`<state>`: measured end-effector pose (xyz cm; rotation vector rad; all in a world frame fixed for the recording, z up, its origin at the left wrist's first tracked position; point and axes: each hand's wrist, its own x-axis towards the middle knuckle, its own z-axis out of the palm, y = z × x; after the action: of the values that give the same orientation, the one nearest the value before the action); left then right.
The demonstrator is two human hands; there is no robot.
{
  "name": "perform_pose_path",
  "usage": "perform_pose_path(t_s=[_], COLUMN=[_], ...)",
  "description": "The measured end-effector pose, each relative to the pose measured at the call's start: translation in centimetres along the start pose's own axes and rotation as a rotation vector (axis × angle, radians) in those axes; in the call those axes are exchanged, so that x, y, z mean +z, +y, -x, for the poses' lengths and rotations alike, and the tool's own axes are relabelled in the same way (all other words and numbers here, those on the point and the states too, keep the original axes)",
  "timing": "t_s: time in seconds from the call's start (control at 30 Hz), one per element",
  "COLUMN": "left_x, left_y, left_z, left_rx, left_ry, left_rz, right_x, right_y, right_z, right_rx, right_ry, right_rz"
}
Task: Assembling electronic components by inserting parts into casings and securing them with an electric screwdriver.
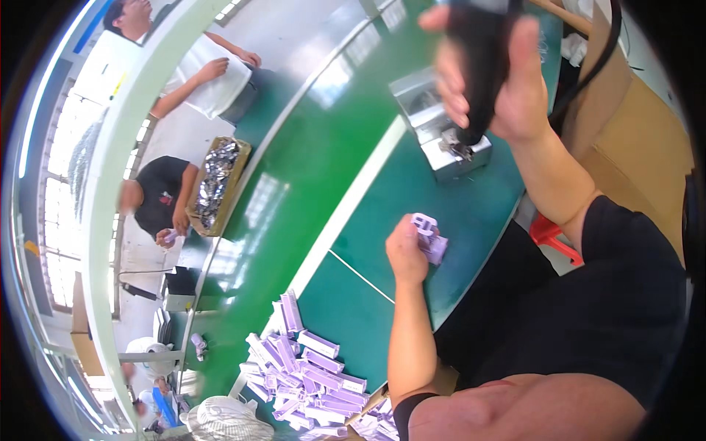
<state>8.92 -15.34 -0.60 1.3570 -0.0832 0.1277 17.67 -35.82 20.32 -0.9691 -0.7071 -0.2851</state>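
My left hand (406,252) is closed around a lavender plastic housing (434,248), held over the green bench. An open, frame-like end of the part points away from me. Farther off and to the right, my right hand (519,92) grips a black electric screwdriver (478,70), pointed downward and blurred. The tool's lower end is over a small metal screw feeder box (462,160) with a clear lid. Whether its tip touches anything there I cannot tell.
Many lavender housings (309,375) lie heaped on the bench at the lower left. Cardboard (640,140) stands at the right, near a black cable (607,55). Across the green surface, a person in black sits by a box of shiny metal parts (218,184); another person stands farther back.
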Motion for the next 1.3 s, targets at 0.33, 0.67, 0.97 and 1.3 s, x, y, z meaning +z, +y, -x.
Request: perform_pose_path(t_s=[0.33,0.67,0.97,1.3], left_x=[-0.8,-0.6,-1.2,-1.2], left_y=[0.6,1.2,0.2,-0.3], left_z=[-0.1,0.0,-0.7,-0.8], left_rx=[0.015,0.020,0.046,0.086], left_ry=[-0.031,-0.033,-0.064,-0.047], left_rz=[0.044,-0.053,-0.042,0.052], right_x=[6.6,8.4,8.4,7.1], right_y=[-4.2,-2.4,1.3,3.3], right_z=[-1.7,-1.7,0.5,2.1], right_rx=[0.087,0.113,0.355,0.381], right_ry=[-0.195,-0.226,-0.321,-0.290], right_rz=[-0.410,-0.101,-0.137,-0.217])
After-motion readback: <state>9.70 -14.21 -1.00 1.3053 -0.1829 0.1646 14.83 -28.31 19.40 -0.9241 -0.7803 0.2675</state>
